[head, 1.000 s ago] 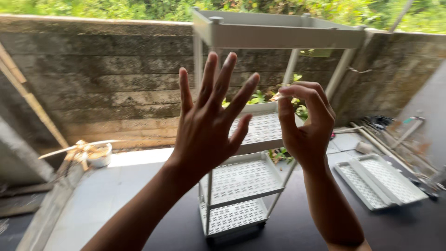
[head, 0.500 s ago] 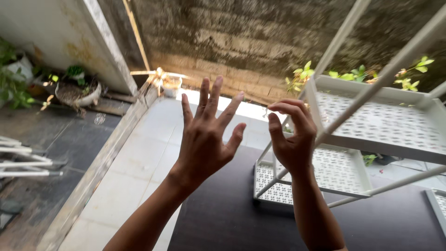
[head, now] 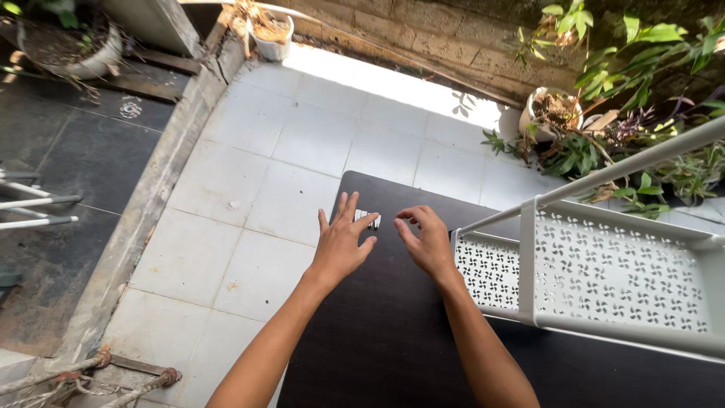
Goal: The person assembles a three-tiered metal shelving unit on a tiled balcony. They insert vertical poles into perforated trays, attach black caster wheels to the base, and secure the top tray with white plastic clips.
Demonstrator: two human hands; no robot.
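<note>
Both hands outstretched over dark table (head: 393,332) — left hand (head: 341,245) splayed, right hand (head: 427,243) curled.

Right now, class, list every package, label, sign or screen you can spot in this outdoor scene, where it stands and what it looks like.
None in view: no package, label, sign or screen.
Nearest candidate: small white pieces on the far edge of the dark brown table top, at the left hand's fingertips; too small to identify.
White perforated plastic shelf rack, beside the right hand: no sticker visible.
</note>
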